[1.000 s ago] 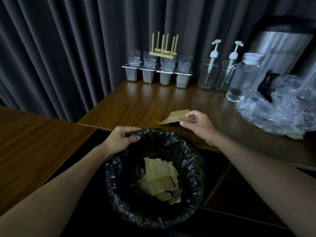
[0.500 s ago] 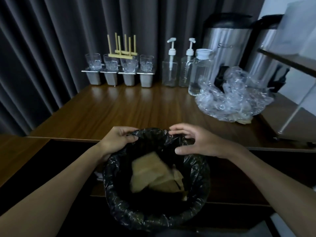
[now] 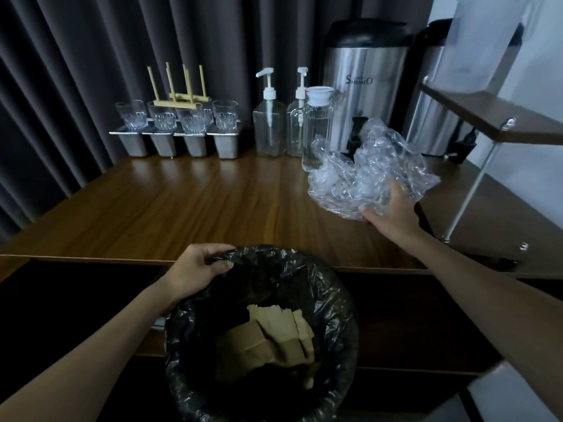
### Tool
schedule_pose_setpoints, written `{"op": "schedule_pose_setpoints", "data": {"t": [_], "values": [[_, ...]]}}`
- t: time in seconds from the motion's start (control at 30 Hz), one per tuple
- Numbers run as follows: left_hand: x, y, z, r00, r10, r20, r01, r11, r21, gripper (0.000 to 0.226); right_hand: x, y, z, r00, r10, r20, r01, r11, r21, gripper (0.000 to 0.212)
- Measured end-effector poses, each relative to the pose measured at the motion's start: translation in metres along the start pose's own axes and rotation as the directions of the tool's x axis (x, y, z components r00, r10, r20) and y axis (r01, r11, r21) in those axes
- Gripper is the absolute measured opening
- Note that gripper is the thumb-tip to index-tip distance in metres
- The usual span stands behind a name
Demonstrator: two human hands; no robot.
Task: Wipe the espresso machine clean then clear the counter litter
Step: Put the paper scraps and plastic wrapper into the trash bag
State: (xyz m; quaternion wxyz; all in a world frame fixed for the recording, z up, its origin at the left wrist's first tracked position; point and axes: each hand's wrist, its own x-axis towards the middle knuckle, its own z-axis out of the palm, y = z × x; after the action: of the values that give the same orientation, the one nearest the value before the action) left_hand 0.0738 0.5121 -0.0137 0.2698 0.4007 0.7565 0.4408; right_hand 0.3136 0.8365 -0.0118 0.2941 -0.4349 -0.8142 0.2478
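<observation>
A dark wooden bench point(image 3: 182, 214) spans a dim room, with grey curtains point(image 3: 91, 56) hanging behind it. Nearer than the bench's front edge is a bin point(image 3: 335, 300) lined with black plastic, and brown paper scraps point(image 3: 274, 333) lie inside it. The left hand point(image 3: 198, 266) is clenched on the bin's rim at its far left side.

Beyond the bin and to its right, a crumpled plastic wrap point(image 3: 359, 178) sits over the bench, and the right hand point(image 3: 393, 214) grasps its near edge. It cannot be told whether the wrap rests on the wood or is just lifted. The wrap is a shapeless heap, broader than tall, its long axis roughly along the bench's front edge.

Behind it, farther from the bin, stand a glass jug point(image 3: 316, 129) and a steel urn point(image 3: 365, 95), whose tap the wrap partly hides. Far beyond the bin to the left are pump bottles point(image 3: 268, 126) and glasses point(image 3: 192, 118) set on metal tubs point(image 3: 166, 144). A shelf point(image 3: 493, 114) stands far right of the bin.
</observation>
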Motion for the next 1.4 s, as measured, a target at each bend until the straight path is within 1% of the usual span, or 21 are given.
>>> {"op": "schedule_pose_setpoints", "data": {"t": [0.07, 0.1, 0.2, 0.27, 0.43, 0.47, 0.5, 0.57, 0.63, 0.67, 0.7, 0.77, 0.83, 0.87, 0.93, 0.97, 1.07, 1.17, 1.23, 1.3, 1.4], "values": [[-0.002, 0.001, 0.002, 1.0, -0.005, 0.0, 0.005, 1.0, 0.0, 0.026, 0.002, 0.005, 0.009, 0.993, 0.032, 0.116, -0.036, 0.999, 0.029, 0.108], [-0.003, 0.001, 0.003, 1.0, -0.008, -0.002, 0.008, 1.0, -0.002, 0.027, 0.003, 0.008, 0.014, 0.985, 0.043, 0.169, -0.046, 0.999, 0.014, 0.104], [-0.003, 0.002, 0.005, 0.999, -0.033, -0.018, 0.033, 0.999, -0.025, 0.028, -0.004, 0.009, 0.025, 0.973, 0.045, 0.226, -0.021, 0.994, -0.104, 0.093], [-0.002, 0.002, 0.006, 0.999, -0.039, -0.016, 0.039, 0.999, -0.029, 0.028, -0.015, 0.001, 0.027, 0.973, 0.004, 0.232, 0.014, 0.997, -0.078, 0.089], [-0.001, -0.001, 0.001, 0.999, -0.044, 0.01, 0.044, 0.999, -0.031, 0.025, -0.044, -0.026, 0.033, 0.931, -0.13, 0.342, 0.142, 0.99, -0.011, 0.062], [-0.001, -0.001, 0.0, 0.999, -0.043, 0.015, 0.043, 0.998, -0.036, 0.025, -0.048, -0.029, 0.034, 0.928, -0.193, 0.317, 0.193, 0.981, 0.032, 0.058], [-0.001, -0.002, -0.001, 0.999, -0.036, 0.022, 0.037, 0.999, -0.04, 0.026, -0.052, -0.032, 0.035, 0.929, -0.278, 0.243, 0.267, 0.96, 0.079, 0.053], [-0.001, -0.003, -0.001, 0.999, -0.023, 0.038, 0.025, 0.999, -0.044, 0.028, -0.057, -0.035, 0.034, 0.917, -0.399, -0.025, 0.4, 0.911, 0.101, 0.036], [-0.001, -0.004, -0.002, 0.999, -0.018, 0.042, 0.021, 0.998, -0.052, 0.028, -0.06, -0.035, 0.031, 0.885, -0.357, -0.298, 0.402, 0.91, 0.101, 0.023], [0.0, -0.006, -0.002, 0.999, -0.02, 0.041, 0.023, 0.998, -0.057, 0.028, -0.063, -0.035, 0.03, 0.882, -0.295, -0.368, 0.358, 0.926, 0.117, 0.022], [0.0, -0.008, -0.002, 0.999, -0.023, 0.042, 0.026, 0.997, -0.066, 0.028, -0.066, -0.032, 0.03, 0.897, -0.213, -0.387, 0.288, 0.946, 0.146, 0.024], [0.001, -0.01, -0.003, 0.999, -0.019, 0.043, 0.023, 0.996, -0.088, 0.028, -0.069, -0.023, 0.034, 0.949, -0.039, -0.314, 0.1, 0.979, 0.179, 0.033], [0.001, -0.012, -0.003, 0.999, -0.016, 0.043, 0.02, 0.995, -0.095, 0.028, -0.069, -0.015, 0.038, 0.98, 0.065, -0.189, -0.05, 0.995, 0.082, 0.044], [0.002, -0.013, -0.004, 0.999, -0.018, 0.041, 0.022, 0.995, -0.1, 0.028, -0.069, -0.012, 0.04, 0.988, 0.086, -0.125, -0.084, 0.996, 0.019, 0.053], [0.003, -0.014, -0.003, 0.999, -0.026, 0.035, 0.03, 0.993, -0.111, 0.028, -0.067, -0.013, 0.043, 0.995, 0.093, -0.035, -0.095, 0.993, -0.066, 0.069], [0.003, -0.015, -0.004, 0.999, -0.029, 0.035, 0.033, 0.993, -0.115, 0.028, -0.066, -0.017, 0.045, 0.995, 0.099, -0.018, -0.101, 0.99, -0.095, 0.072], [0.004, -0.014, -0.005, 0.999, -0.028, 0.038, 0.032, 0.993, -0.113, 0.03, -0.063, -0.025, 0.051, 0.992, 0.121, -0.022, -0.123, 0.977, -0.173, 0.073], [0.004, -0.016, -0.006, 0.999, -0.028, 0.044, 0.032, 0.995, -0.097, 0.029, -0.064, -0.029, 0.053, 0.989, 0.137, -0.062, -0.146, 0.975, -0.168, 0.076], [0.004, -0.017, -0.007, 0.998, -0.034, 0.044, 0.038, 0.995, -0.094, 0.028, -0.067, -0.028, 0.051, 0.989, 0.127, -0.074, -0.135, 0.984, -0.114, 0.082], [0.004, -0.017, -0.007, 0.998, -0.04, 0.051, 0.045, 0.995, -0.094, 0.028, -0.073, -0.028, 0.045, 0.993, 0.094, -0.065, -0.094, 0.996, -0.008, 0.085], [0.006, -0.019, -0.008, 0.997, -0.057, 0.048, 0.06, 0.996, -0.067, 0.03, -0.078, -0.025, 0.037, 0.993, 0.105, -0.048, -0.094, 0.975, 0.203, 0.078]]}}
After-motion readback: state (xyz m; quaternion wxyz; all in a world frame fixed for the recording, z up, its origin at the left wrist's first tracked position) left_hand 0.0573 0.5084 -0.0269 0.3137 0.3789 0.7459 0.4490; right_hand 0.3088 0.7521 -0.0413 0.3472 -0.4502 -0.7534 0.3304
